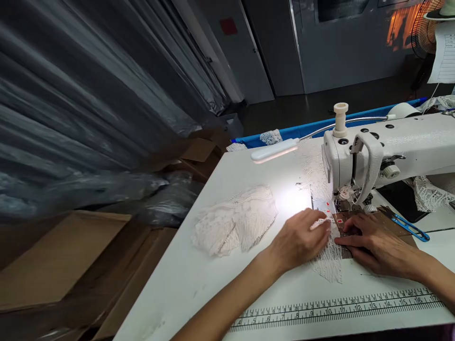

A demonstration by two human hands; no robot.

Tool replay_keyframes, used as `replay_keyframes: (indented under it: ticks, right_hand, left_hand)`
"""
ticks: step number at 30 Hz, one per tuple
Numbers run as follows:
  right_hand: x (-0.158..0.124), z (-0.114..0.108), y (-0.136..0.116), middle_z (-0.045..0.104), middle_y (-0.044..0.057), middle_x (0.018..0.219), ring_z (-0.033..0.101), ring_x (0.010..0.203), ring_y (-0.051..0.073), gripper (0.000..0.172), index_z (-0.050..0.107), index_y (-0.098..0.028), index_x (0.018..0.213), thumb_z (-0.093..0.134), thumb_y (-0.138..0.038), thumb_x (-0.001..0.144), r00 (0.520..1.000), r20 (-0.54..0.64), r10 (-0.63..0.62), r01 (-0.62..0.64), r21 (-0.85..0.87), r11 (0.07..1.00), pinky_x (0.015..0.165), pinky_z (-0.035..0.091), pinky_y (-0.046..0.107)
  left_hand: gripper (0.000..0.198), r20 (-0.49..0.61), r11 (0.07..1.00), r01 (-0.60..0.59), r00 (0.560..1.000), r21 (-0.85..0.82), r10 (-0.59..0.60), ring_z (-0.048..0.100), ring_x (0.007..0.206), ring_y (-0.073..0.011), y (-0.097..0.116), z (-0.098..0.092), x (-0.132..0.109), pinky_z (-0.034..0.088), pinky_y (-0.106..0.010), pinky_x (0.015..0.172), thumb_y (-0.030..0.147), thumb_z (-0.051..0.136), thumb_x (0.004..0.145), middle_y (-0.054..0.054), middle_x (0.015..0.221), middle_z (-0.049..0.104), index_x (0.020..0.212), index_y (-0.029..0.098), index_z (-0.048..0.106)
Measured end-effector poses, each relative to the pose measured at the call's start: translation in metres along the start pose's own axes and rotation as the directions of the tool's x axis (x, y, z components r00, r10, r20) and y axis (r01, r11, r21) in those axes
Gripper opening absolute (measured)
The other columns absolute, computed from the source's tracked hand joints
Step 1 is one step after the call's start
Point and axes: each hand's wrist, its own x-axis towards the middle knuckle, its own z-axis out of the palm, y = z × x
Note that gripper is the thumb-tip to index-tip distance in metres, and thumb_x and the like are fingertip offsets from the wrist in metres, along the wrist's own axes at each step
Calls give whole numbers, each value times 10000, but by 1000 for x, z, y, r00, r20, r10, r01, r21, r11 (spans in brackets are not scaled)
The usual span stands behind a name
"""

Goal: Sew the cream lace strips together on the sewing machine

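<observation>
A white sewing machine (387, 151) stands at the right of a white table (199, 274). A strip of white lace (329, 260) runs from the table up under the needle area. My left hand (300, 239) lies on the lace just left of the presser foot, fingers curled down onto the fabric. My right hand (373, 241) lies flat on a brown plate beside the lace, fingers stretched toward the needle and pressing the lace edge.
A pile of white lace pieces (236, 220) lies left of my hands. A small lamp (275, 150) on a flexible neck lights the table. Blue-handled tweezers (408, 227) rest right of the needle. A printed ruler (337, 308) runs along the front edge. Cardboard boxes (64, 255) stand at left.
</observation>
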Motion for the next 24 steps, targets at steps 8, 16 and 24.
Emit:
replay_keyframes:
  ticks: [8,16,24]
  right_hand:
    - [0,-2,-2,560,87,1089,536,1023,258,369,640,-314,1184,492,-158,884,999,32,8,-7,-23,1000,858,456,463]
    - [1,2,0,553,113,1102,550,996,251,330,638,-255,1159,463,-157,897,999,-46,-9,6,-69,998,858,493,452]
    - [1,6,6,582,125,1109,566,963,245,345,612,-222,1208,420,-161,928,992,-124,22,-40,-142,989,855,524,451]
  left_hand:
    - [280,99,972,-189,979,143,176,588,763,-205,4,15,5,508,-319,637,204,421,929,-183,1064,666,1033,19,603]
    - [338,150,970,-119,985,214,88,570,866,-245,8,19,4,452,-363,727,229,393,954,-190,1168,638,1144,12,569]
    - [331,235,993,-65,971,96,41,569,875,-238,-6,21,16,441,-364,725,246,352,976,-164,1084,657,1104,68,600]
